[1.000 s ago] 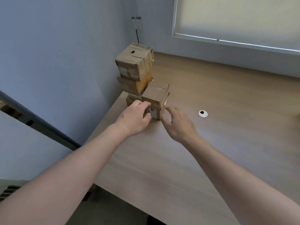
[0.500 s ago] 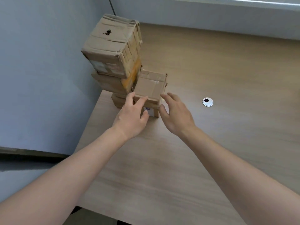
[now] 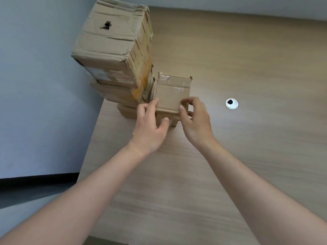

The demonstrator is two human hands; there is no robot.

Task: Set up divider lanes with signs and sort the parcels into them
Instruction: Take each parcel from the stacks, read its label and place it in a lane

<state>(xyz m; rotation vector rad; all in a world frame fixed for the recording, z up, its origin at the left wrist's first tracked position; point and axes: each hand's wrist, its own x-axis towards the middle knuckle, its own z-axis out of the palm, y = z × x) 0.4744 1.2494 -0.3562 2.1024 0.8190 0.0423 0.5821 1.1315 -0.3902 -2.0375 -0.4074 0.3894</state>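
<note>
Left hand (image 3: 150, 128) and right hand (image 3: 196, 121) clasp a small parcel (image 3: 172, 95) — beside stacked parcels (image 3: 113, 45).

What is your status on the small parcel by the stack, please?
Both hands on small parcel: left hand, right hand at its sides. Parcel still on desk. Tall stack close alongside.

The far edge of the top cardboard box (image 3: 113, 39) in the stack is cut off by the upper frame edge, and its shipping label (image 3: 100, 75) is too blurred to read. The bottom box (image 3: 126, 111) is mostly hidden under the boxes above it and behind the left hand (image 3: 150, 128). The front of the small box (image 3: 172, 94) is covered by both hands, and both forearms run out of the lower frame edge.
</note>
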